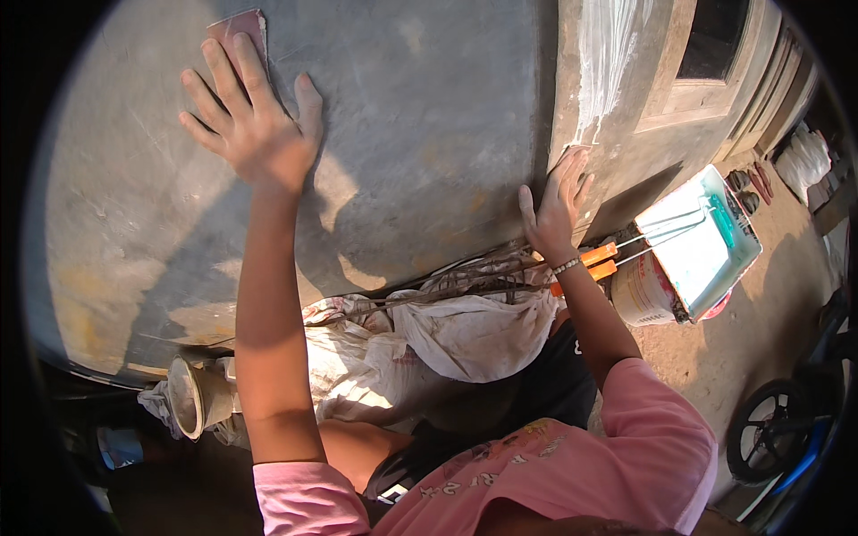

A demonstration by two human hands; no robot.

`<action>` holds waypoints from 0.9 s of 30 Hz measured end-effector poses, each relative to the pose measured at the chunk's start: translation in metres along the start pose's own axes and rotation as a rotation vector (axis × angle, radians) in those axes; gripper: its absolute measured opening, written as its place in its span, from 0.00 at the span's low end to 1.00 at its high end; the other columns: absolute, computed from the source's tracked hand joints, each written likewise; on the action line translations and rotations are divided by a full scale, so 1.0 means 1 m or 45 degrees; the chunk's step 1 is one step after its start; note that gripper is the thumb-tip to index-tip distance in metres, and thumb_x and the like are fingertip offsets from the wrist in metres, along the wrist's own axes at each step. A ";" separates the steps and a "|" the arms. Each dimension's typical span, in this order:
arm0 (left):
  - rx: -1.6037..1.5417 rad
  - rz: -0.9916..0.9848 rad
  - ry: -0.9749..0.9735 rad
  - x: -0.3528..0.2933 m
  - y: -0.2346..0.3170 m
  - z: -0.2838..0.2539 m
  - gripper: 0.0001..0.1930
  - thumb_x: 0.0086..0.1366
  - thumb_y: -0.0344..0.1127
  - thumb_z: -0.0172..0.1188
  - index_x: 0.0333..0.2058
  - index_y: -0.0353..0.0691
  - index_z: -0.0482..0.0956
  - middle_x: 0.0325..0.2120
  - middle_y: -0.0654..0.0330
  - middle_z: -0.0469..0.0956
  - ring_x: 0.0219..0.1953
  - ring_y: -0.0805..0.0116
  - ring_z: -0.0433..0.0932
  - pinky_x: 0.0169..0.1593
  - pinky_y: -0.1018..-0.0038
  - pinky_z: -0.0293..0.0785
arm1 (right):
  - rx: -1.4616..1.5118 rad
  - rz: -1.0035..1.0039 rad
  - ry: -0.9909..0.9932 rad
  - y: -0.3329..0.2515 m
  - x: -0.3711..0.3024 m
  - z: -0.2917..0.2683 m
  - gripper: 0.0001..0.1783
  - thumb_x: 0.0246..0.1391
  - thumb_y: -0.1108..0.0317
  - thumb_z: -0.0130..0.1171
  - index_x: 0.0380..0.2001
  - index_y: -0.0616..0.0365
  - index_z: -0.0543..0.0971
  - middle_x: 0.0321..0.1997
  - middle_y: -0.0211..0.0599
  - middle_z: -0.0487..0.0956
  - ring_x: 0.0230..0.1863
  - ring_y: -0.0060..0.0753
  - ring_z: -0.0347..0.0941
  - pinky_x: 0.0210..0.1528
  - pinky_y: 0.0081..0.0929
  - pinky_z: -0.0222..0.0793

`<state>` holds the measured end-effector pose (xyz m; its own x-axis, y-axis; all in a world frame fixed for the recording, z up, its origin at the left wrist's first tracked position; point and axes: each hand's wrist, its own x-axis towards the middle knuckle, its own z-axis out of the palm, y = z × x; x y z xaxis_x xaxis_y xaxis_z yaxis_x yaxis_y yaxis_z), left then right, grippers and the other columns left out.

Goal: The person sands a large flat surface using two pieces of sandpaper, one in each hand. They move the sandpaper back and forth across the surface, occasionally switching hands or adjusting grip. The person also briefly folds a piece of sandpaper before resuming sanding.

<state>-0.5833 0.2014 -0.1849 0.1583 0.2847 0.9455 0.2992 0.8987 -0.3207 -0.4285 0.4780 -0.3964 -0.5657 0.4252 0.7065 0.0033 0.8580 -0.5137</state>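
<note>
Sandpaper sheet (pixel 239 27) lies upper left under our left hand (pixel 255 116), fingers spread flat pinning it; our right hand (pixel 556 207) rests open on the wall corner (pixel 550 107).

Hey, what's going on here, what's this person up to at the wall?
A person in a pink shirt leans against a grey plastered wall. The left hand presses a reddish sheet of sandpaper flat against it, fingers spread. The right hand rests open at the wall's corner, below a smear of white filler. Beneath lie dusty sacks, and to the right a paint tray sits on a bucket.
</note>
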 end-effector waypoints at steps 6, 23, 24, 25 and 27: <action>-0.014 -0.008 -0.010 0.000 0.002 -0.003 0.40 0.69 0.58 0.55 0.74 0.44 0.68 0.76 0.47 0.62 0.76 0.32 0.57 0.72 0.29 0.47 | -0.166 -0.144 0.308 0.016 0.058 0.010 0.54 0.66 0.51 0.60 0.78 0.75 0.46 0.83 0.73 0.43 0.85 0.68 0.35 0.82 0.64 0.25; -0.023 0.000 -0.050 0.004 0.007 -0.010 0.41 0.68 0.55 0.57 0.75 0.43 0.65 0.77 0.48 0.59 0.77 0.34 0.54 0.73 0.31 0.46 | 0.202 0.188 0.515 0.042 0.061 0.026 0.47 0.77 0.48 0.44 0.80 0.70 0.40 0.85 0.67 0.36 0.87 0.61 0.28 0.84 0.55 0.27; -0.021 -0.001 -0.048 0.004 0.007 -0.009 0.41 0.68 0.55 0.57 0.75 0.43 0.65 0.77 0.48 0.60 0.77 0.34 0.55 0.73 0.31 0.46 | 0.412 0.451 0.561 0.041 0.055 0.027 0.48 0.76 0.47 0.45 0.80 0.72 0.40 0.85 0.68 0.35 0.87 0.62 0.26 0.83 0.58 0.26; -0.017 -0.005 -0.042 0.004 0.007 -0.009 0.40 0.68 0.55 0.57 0.75 0.43 0.66 0.76 0.48 0.60 0.77 0.34 0.55 0.73 0.31 0.46 | 0.561 0.620 0.649 0.039 0.045 0.027 0.49 0.75 0.46 0.45 0.79 0.74 0.40 0.85 0.68 0.34 0.86 0.63 0.24 0.83 0.60 0.26; -0.015 -0.013 -0.022 0.004 0.007 -0.008 0.40 0.67 0.55 0.57 0.75 0.43 0.66 0.76 0.47 0.62 0.76 0.33 0.56 0.73 0.32 0.46 | 0.617 0.798 0.541 0.025 0.023 0.030 0.48 0.78 0.50 0.45 0.79 0.74 0.37 0.86 0.66 0.34 0.87 0.59 0.28 0.85 0.39 0.25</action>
<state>-0.5734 0.2063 -0.1841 0.1393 0.2815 0.9494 0.3120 0.8974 -0.3119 -0.4656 0.5002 -0.4075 -0.2240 0.9277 0.2986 -0.1942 0.2578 -0.9465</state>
